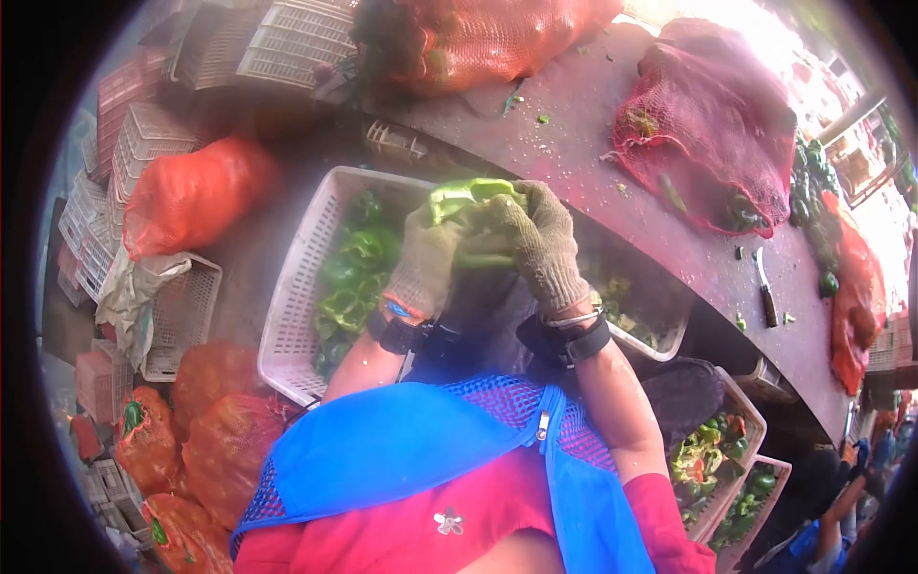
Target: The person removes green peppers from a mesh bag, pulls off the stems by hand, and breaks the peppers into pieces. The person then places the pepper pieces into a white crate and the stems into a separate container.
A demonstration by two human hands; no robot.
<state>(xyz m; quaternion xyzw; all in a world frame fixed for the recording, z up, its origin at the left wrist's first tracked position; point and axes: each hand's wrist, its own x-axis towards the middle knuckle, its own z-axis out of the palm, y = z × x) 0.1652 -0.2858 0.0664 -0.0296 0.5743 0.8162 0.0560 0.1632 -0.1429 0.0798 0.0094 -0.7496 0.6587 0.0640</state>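
Both of my hands wear greyish knit gloves and are raised together over my lap. My left hand point(426, 256) is closed around the left side of a cut-open green bell pepper point(469, 191), pale inside. On its other side, my right hand point(545, 239) grips the same pepper with bent fingers. Part of the pepper is hidden behind the gloves. Just beyond my left wrist stands a white plastic crate point(292, 277) holding green pepper pieces point(352, 277). To the right of my right wrist, another white crate point(660, 350) contains pale green scraps.
A curved table point(574, 134) carries a red mesh sack point(712, 124), an orange sack point(507, 38) and a knife point(767, 292). Orange sacks point(206, 191) and stacked crates point(153, 143) fill the left floor. More pepper crates point(755, 430) stand at lower right, near another person point(822, 536).
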